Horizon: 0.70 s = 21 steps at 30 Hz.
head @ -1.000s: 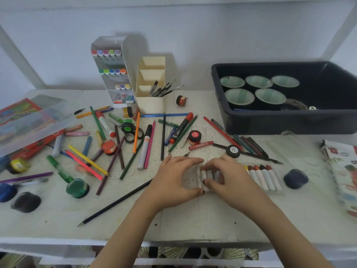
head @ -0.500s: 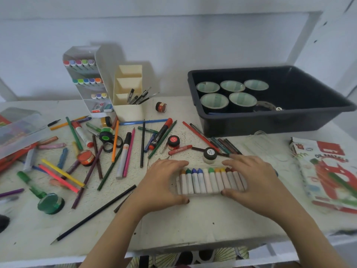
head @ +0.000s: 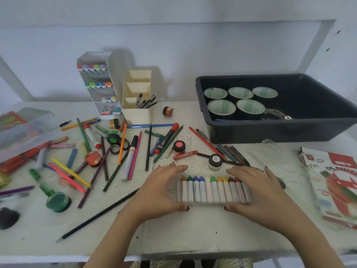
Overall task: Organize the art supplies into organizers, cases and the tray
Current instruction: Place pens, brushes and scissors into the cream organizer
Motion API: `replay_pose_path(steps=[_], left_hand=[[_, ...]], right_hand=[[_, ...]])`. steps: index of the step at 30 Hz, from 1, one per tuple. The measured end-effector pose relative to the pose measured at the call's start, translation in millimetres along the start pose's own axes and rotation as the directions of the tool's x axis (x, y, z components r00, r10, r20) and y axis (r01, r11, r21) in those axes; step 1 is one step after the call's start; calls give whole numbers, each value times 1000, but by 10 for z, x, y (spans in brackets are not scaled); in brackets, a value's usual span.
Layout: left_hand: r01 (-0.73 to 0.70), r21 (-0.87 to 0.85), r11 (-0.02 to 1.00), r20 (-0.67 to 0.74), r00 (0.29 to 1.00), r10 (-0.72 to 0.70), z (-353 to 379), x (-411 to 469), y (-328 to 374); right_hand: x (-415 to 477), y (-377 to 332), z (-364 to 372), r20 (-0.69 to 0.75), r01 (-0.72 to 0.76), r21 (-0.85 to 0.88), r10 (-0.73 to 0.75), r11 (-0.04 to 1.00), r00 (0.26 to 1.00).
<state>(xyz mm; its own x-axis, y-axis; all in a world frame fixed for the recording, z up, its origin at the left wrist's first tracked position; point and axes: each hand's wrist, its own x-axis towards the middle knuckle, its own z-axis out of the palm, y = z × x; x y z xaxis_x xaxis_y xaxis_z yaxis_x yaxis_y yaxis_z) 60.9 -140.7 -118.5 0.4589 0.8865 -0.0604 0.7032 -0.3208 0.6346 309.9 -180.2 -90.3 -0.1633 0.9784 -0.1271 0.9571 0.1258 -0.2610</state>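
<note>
Black plastic forms the tray (head: 280, 133) at the back right corner of the worktop (head: 193, 235); five round dark tubs (head: 221, 108) with pale green insides are held in it. Pens (head: 146, 102) are stood in the lowest pocket of a cream organizer (head: 136, 115) at the back edge, and beside it coloured markers (head: 98, 85) are racked in a white stand (head: 114, 72). A clear case (head: 25, 130) is set at the left edge. Pastels (head: 212, 190) are laid in a tight row near the front edge, tips pointed away. The row is clasped at its ends by both hands: the left hand (head: 160, 190) and right hand (head: 258, 194) are curled round it, thumbs at the near side, fingers over the far side.
</note>
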Motion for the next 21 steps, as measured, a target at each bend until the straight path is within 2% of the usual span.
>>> replay_pose_path(steps=[5,10,13,15,21], left_hand=[[63,-121,991,-145,986,-81,-131,-118,-107],[158,-177,971,-353,911,-213,-330,-334,-348],[200,-199,959,-477,835,-273,-479,-515,-563],[227,-240,944,-572,752,-327,-622,-666,-729],[311,-345,886,-719,520,-462,-1085,-1070,-1125]], right_hand=[[175,-248,18,-88,185,113,-176,976,980],[416,-577,104,-44,321,199,-319,926,947],[612,-801,179,-25,382,213,-386,899,922],[767,-1027,220,-21,429,223,-436,875,900],[1129,-1678,322,-25,504,299,-521,811,853]])
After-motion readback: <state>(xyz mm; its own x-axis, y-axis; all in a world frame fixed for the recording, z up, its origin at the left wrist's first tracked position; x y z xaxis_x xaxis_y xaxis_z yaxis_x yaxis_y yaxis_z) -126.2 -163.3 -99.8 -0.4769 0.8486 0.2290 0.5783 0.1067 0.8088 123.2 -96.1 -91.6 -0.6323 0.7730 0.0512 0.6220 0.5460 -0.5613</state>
